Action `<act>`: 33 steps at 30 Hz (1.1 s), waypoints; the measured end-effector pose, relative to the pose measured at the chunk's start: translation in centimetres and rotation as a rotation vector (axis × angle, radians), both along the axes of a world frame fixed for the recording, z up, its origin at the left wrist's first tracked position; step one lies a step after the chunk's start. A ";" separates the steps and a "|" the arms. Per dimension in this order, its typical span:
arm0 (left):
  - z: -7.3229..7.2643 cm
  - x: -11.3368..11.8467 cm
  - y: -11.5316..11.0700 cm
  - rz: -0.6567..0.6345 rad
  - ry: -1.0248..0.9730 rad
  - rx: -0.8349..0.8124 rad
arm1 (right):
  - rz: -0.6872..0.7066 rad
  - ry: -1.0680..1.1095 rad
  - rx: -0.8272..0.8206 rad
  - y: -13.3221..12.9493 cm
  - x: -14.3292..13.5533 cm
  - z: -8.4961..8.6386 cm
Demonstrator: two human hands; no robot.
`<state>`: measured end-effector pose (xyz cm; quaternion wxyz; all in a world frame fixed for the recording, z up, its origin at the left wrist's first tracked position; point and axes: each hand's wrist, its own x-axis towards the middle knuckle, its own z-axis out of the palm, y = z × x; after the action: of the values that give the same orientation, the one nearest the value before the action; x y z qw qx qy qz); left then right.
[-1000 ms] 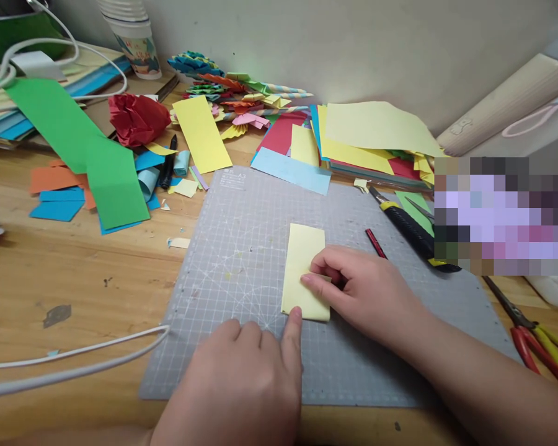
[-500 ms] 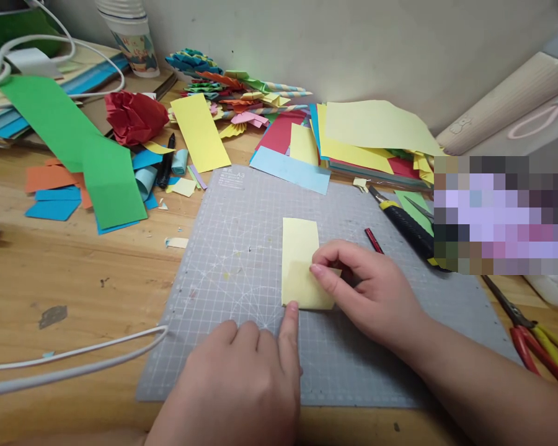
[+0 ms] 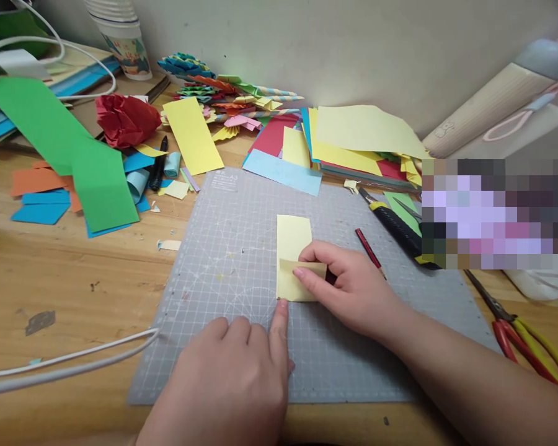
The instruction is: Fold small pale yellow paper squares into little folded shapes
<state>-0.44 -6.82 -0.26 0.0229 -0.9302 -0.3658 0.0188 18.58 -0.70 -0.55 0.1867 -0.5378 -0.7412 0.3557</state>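
A pale yellow strip of paper (image 3: 294, 238) lies on the grey cutting mat (image 3: 223, 248), its lower part folded up over itself. My right hand (image 3: 348, 282) is closed, pinching the folded flap near its right edge between thumb and index finger. The flap's top edge stands slightly off the paper. At the lower left corner of the fold rests the tip of my left index finger (image 3: 279, 328). That finger is stretched out, while the others of my left hand (image 3: 235, 371) are bent, and its thumb is mostly hidden.
A dark red pencil (image 3: 369, 248), a black-and-yellow utility knife (image 3: 395, 226) and red-and-yellow scissors (image 3: 516, 331) lie to the right. Coloured papers (image 3: 367, 130) and paper flowers (image 3: 190, 65) line the back. Green strips (image 3: 105, 186) and a white cable (image 3: 74, 368) are on the left.
The folded flap's top edge now stands more visibly raised in my right fingers. My left fingertip remains at the fold's corner. The whole view has shifted slightly.
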 end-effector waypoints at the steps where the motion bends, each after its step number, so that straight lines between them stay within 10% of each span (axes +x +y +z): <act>1: 0.0 0.1 0.0 0.001 0.002 -0.005 | 0.003 0.008 -0.006 0.1 0.1 0.0; 14: -0.2 0.5 0.3 0.038 0.004 -0.047 | -0.064 0.267 -0.227 0.2 0.5 -0.5; 24: 0.1 0.3 0.1 0.007 -0.024 -0.080 | -0.052 -0.011 -0.007 0.1 0.5 -1.1; 33: 0.2 0.2 0.2 0.065 -0.010 -0.070 | -0.147 0.233 -0.061 -0.7 0.5 -1.3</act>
<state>-0.25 -6.61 -0.11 -0.0121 -0.9182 -0.3950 0.0276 19.06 -1.41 -1.81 0.2806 -0.5511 -0.6620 0.4234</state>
